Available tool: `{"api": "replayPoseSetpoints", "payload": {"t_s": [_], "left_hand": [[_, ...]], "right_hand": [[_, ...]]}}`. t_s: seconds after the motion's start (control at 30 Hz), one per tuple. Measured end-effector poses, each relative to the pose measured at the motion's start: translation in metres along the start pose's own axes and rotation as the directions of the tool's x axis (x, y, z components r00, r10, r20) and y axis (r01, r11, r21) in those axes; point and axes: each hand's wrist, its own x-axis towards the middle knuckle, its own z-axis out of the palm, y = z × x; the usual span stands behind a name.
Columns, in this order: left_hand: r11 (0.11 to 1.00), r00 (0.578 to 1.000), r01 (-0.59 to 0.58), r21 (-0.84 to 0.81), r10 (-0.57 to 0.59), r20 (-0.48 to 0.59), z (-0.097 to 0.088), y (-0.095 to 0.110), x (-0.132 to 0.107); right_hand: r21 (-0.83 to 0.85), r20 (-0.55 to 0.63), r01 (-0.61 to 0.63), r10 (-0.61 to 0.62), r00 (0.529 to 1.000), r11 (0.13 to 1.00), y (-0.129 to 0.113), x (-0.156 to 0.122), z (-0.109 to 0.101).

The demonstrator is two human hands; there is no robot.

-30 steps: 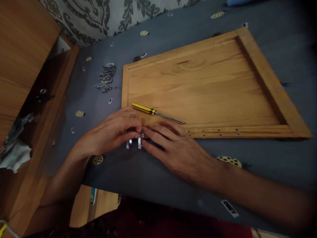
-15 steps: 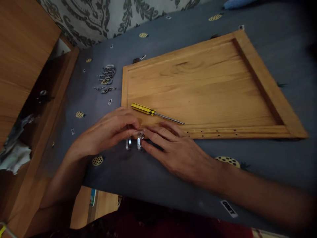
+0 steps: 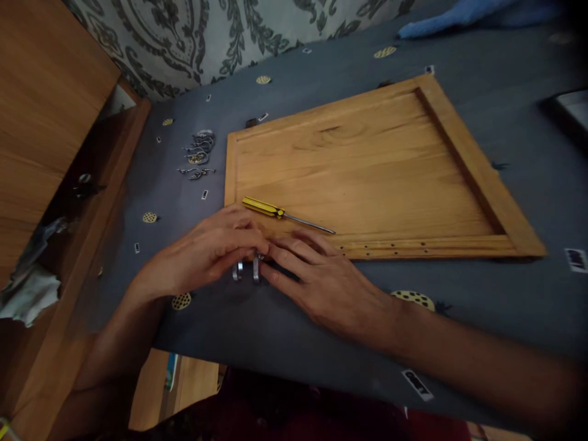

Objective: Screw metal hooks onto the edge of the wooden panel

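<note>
Gray cloth [image 3: 294, 343] is overlain by a wooden panel [image 3: 367, 165], presumably flat for stability. Beside curved metal pieces [image 3: 256, 271] at its near edge, the left hand [image 3: 199, 257] is bunched, grip indiscernible; the right hand [image 3: 321, 282] is laid outstretched, apparently for steadying.

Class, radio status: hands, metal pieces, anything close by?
Left hand at a curved metal piece. Right hand over near edge of panel. Screwdriver lying on panel, just beyond hands.

A fuzzy blue cloth [image 3: 452, 19] is lying on the grey, pineapple-printed surface [image 3: 275, 331]; crumpled whitish material [image 3: 32, 299] is sitting by a brown wooden ledge [image 3: 117, 174].
</note>
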Motion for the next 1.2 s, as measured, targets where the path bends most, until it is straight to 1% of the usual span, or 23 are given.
{"api": "replayPoseSetpoints", "payload": {"t_s": [0.1, 0.27, 0.53, 0.7, 0.8, 1.03, 1.2], "left_hand": [[1.0, 0.999, -0.023, 0.005, 0.024, -0.027, 0.001, -0.0003, 0.0004], [0.999, 0.998, -0.036, 0.018, 0.036, -0.044, 0.001, -0.0017, -0.0006], [1.0, 1.0, -0.011, 0.027, 0.011, -0.017, -0.0027, -0.001, -0.0059], [1.0, 0.999, 0.026, 0.017, -0.027, 0.026, -0.0047, -0.0005, -0.0065], [1.0, 0.999, 0.028, 0.008, -0.028, 0.042, -0.0052, -0.0005, -0.0067], [1.0, 0.999, 0.027, 0.012, -0.028, 0.036, -0.0039, -0.001, -0.0057], [0.999, 0.997, 0.04, 0.015, -0.041, 0.067, -0.0033, -0.0018, -0.005]], "right_hand": [[-0.002, 0.004, -0.004, 0.004, 1.0, 1.0, -0.0002, 0.0005, -0.001], [0.004, -0.005, 0.005, -0.005, 1.0, 1.0, -0.0001, 0.0003, -0.0009], [-0.017, -0.025, 0.01, -0.01, 1.0, 1.0, -0.0003, -0.0017, 0.0012], [-0.021, -0.024, 0.005, -0.006, 1.0, 1.0, -0.0005, -0.0014, 0.0016], [-0.013, -0.036, 0.005, -0.005, 0.999, 1.0, -0.0004, -0.0005, 0.0017], [-0.017, -0.038, 0.006, -0.007, 0.999, 1.0, -0.0006, -0.0008, 0.0015], [-0.015, -0.039, 0.001, -0.002, 0.999, 1.0, -0.0008, -0.0008, 0.0011]]}}
